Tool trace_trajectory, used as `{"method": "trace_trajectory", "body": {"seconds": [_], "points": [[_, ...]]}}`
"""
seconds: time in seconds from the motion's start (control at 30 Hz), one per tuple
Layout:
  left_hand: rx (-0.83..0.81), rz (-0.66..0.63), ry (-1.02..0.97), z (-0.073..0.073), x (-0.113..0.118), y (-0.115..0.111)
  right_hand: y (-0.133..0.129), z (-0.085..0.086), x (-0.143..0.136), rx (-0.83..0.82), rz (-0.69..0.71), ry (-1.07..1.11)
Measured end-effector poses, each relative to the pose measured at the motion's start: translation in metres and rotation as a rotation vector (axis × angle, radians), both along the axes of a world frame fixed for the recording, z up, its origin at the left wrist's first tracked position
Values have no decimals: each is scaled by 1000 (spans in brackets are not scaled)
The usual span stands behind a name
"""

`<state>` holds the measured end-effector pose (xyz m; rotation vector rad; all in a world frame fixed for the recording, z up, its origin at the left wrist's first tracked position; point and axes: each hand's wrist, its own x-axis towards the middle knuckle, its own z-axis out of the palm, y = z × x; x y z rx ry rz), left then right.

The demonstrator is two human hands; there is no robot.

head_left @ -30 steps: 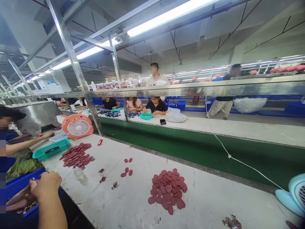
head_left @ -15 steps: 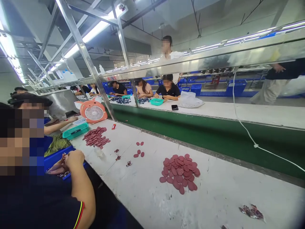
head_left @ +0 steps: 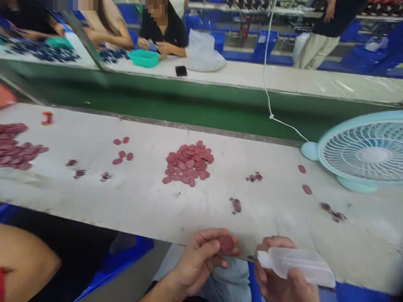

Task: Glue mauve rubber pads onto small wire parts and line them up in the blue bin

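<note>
Near the table's front edge, my left hand (head_left: 201,258) pinches a dark red oval piece (head_left: 226,244) between thumb and fingers. To its right, my right hand (head_left: 281,272) is wrapped round a clear plastic bottle (head_left: 302,262) with a white cap, whose thin dark tip points left toward the red piece without visibly touching it. A pile of similar red ovals (head_left: 189,163) lies on the white table (head_left: 141,201) beyond my hands. Small dark crumpled scraps (head_left: 236,205) lie between the pile and my right hand.
A light blue fan (head_left: 371,153) stands at the right, its white cord running up across the green gap. More red ovals (head_left: 15,147) lie at the far left. A person's arm (head_left: 25,260) is at the lower left. People sit beyond, by a teal basket (head_left: 144,58).
The view has swung right and down. Both my hands, the held oval and the bottle are now in sight, as is the blue fan; most of the neighbouring person has left the frame.
</note>
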<state>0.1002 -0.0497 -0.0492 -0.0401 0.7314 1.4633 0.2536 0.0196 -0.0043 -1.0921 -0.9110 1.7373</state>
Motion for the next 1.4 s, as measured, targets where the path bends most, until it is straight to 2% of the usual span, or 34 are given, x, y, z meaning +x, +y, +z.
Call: {"method": "trace_trajectory", "body": {"seconds": [0.07,0.13,0.27,0.47,0.83,1.07,1.23,1.4], "points": [[18,-15,-2,4,-1,-3,0,-5,-1,68,40,12],[35,-34,1,6,-2,-5,-1,-8,-5,230,47,-27],[58,-68,29,7,-1,-7,-12,-8,-15,367,-49,-161],[58,-83,68,6,-1,-10,-19,-4,-21,344,-39,-319],[66,-115,117,2,-2,-10,-15,-7,-23,502,-38,-409],[64,-110,97,4,-2,-11,-18,-10,-20,454,-48,-339],[36,-109,103,7,-2,-10,-20,-12,-18,458,-62,-402],[51,-106,88,7,-4,-8,-16,-4,-25,430,-73,-345]]}}
